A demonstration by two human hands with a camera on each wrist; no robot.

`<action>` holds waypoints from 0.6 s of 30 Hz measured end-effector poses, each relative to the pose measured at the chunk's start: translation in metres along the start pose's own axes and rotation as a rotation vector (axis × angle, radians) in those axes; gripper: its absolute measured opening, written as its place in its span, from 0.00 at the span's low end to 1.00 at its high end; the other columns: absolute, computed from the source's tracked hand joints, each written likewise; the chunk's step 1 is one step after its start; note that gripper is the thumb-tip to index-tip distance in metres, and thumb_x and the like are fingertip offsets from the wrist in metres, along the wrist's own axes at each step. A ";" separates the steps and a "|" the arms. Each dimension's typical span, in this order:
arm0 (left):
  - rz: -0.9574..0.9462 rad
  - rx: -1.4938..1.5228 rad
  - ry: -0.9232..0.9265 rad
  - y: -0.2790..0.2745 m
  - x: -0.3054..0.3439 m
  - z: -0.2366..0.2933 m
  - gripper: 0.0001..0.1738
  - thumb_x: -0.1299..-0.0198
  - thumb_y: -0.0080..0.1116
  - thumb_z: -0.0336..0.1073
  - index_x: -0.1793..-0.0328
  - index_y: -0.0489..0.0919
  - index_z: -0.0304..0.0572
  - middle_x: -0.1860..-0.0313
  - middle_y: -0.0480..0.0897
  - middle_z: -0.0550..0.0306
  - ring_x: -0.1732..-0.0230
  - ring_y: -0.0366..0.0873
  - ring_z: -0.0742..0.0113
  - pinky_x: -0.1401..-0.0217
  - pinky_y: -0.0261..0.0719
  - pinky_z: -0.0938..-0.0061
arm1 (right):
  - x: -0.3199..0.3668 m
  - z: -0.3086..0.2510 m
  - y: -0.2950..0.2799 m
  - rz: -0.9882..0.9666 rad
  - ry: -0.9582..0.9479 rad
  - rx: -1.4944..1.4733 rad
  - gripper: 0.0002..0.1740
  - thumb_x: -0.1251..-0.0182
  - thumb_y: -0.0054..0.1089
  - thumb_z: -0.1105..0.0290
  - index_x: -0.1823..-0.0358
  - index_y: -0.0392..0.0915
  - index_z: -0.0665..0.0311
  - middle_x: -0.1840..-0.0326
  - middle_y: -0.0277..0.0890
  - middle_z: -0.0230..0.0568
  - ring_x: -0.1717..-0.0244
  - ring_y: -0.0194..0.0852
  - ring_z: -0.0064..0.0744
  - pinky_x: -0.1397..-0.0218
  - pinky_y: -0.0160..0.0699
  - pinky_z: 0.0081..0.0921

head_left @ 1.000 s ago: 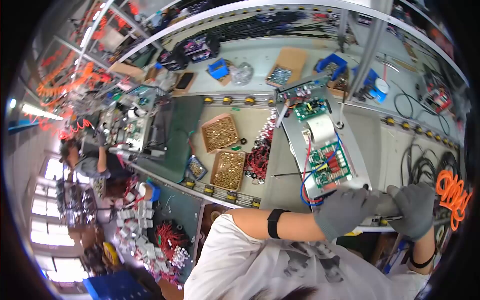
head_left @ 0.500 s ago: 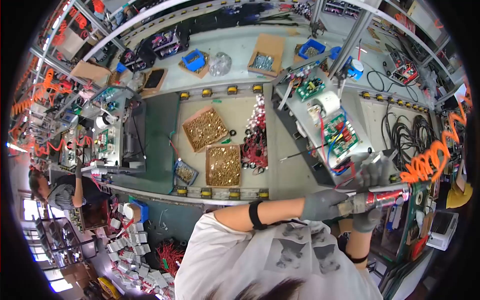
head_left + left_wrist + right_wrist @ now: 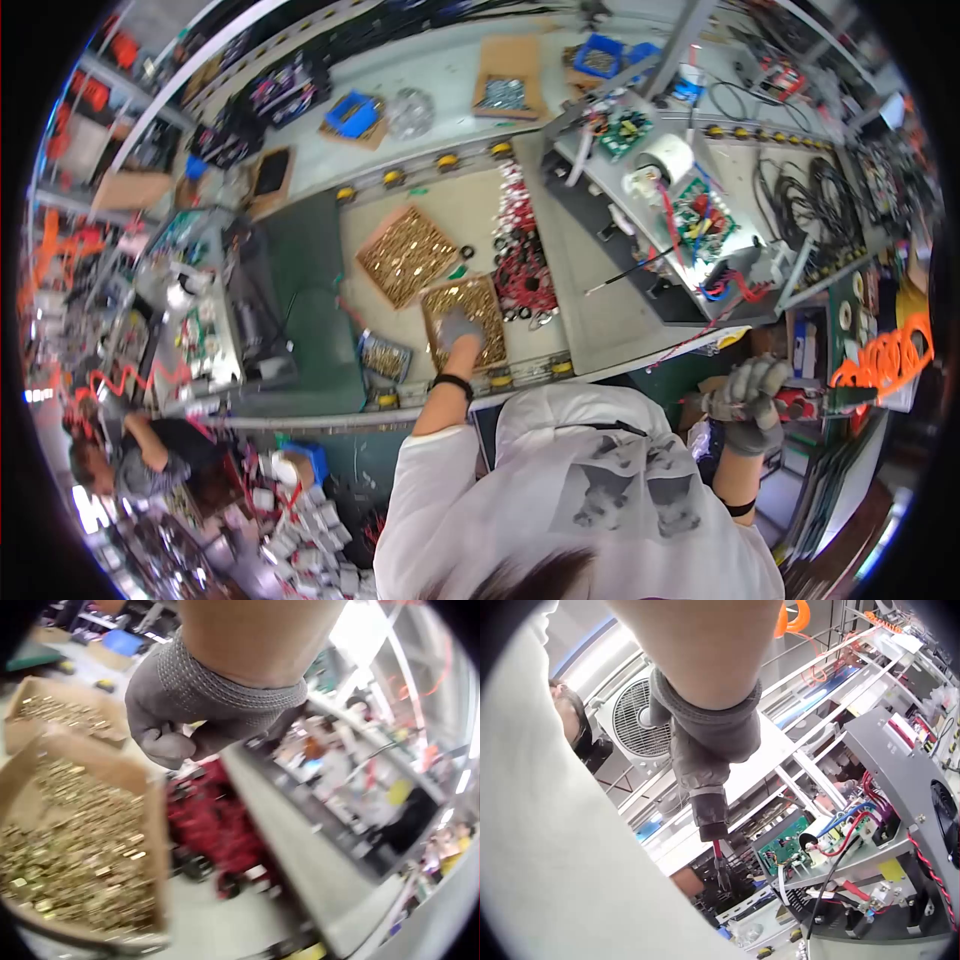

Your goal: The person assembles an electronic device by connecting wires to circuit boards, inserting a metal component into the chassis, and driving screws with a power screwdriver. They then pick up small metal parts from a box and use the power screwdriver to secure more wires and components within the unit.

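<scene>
In the head view my left hand (image 3: 460, 332) is at the lower carton (image 3: 505, 358) of small brass-coloured parts (image 3: 480, 297). The left wrist view shows this hand (image 3: 199, 712) with curled fingers beside the carton (image 3: 156, 847); whether something small is between them cannot be told. At the right, past the bench edge, my right hand (image 3: 752, 405) grips a handheld driver tool with a red section (image 3: 797, 404). From the right wrist, the hand (image 3: 709, 750) is wrapped round the tool's dark end (image 3: 709, 816), and a red shaft points down.
A second carton (image 3: 408, 257) of brass parts and red wire leads (image 3: 524, 280) lie nearby. Right of these stands an open metal unit (image 3: 650, 215) with circuit boards and loose cables. An orange coiled hose (image 3: 890, 355) hangs at the right. Another person (image 3: 150, 455) is at lower left.
My left hand has left the tool and moved left to the lower carton. My right hand still grips the tool, now lower and away from the metal unit. The head view has shifted.
</scene>
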State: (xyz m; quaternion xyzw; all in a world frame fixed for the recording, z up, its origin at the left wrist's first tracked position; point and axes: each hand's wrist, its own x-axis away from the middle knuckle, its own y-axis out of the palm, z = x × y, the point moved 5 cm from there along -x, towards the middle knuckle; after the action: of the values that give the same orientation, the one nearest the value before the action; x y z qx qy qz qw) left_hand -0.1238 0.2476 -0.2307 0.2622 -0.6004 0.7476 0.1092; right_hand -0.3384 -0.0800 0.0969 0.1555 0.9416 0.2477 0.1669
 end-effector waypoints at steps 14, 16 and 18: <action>-0.138 0.733 -0.042 0.041 -0.039 -0.072 0.08 0.41 0.51 0.32 0.61 0.81 0.42 0.70 0.78 0.53 0.74 0.67 0.64 0.70 0.65 0.68 | -0.010 0.012 -0.007 0.239 0.039 -0.025 0.16 0.51 0.69 0.71 0.73 0.66 0.62 0.76 0.66 0.35 0.73 0.69 0.30 0.76 0.73 0.26; -0.023 0.607 0.051 0.033 -0.039 -0.071 0.10 0.43 0.54 0.33 0.57 0.83 0.43 0.70 0.80 0.50 0.73 0.72 0.60 0.67 0.69 0.68 | -0.012 0.012 -0.010 0.240 0.041 -0.038 0.16 0.51 0.70 0.71 0.73 0.66 0.62 0.76 0.66 0.35 0.72 0.69 0.30 0.75 0.73 0.26; 0.020 0.406 0.106 0.021 -0.032 -0.066 0.10 0.44 0.56 0.34 0.56 0.83 0.44 0.67 0.82 0.48 0.68 0.76 0.55 0.63 0.72 0.66 | -0.014 0.013 -0.012 0.224 0.030 -0.057 0.16 0.51 0.70 0.70 0.73 0.66 0.62 0.76 0.66 0.35 0.72 0.70 0.30 0.74 0.75 0.26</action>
State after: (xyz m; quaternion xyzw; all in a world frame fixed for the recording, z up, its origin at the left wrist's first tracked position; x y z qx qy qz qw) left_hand -0.1243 0.3097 -0.2738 0.2331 -0.4332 0.8671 0.0781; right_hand -0.3237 -0.0899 0.0834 0.2513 0.9133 0.2936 0.1282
